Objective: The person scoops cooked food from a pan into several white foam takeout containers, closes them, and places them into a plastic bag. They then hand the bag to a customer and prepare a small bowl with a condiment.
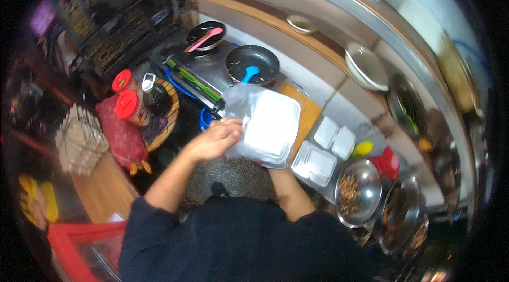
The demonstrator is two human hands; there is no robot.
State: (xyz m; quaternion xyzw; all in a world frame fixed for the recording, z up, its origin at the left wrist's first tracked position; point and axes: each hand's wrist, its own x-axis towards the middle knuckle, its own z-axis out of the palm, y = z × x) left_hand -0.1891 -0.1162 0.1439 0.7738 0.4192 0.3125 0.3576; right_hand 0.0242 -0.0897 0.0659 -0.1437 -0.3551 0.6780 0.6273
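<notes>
In front of me is a white plastic food container (pixel 272 125) with a pale lid, in or partly covered by a clear plastic bag (pixel 237 101). The fingers of my left hand (pixel 221 139) are closed on the bag's left edge. My right forearm runs up beneath the container, which rests on my right hand; that hand is hidden under it. Just beyond the container a frying pan (pixel 254 61) with a blue spatula (pixel 250 73) stands on the metal stove top. A wooden board (pixel 304 109) shows behind the container's right side.
More white containers (pixel 314 164) stand at the right, near a steel bowl (pixel 358 194) of brown food pieces. On the left, red-lidded jars (pixel 128 104) and a dark bottle (pixel 157 99) share a round wooden board. Egg trays (pixel 80 141) lie nearby. A wooden shelf (pixel 254 13) lines the wall.
</notes>
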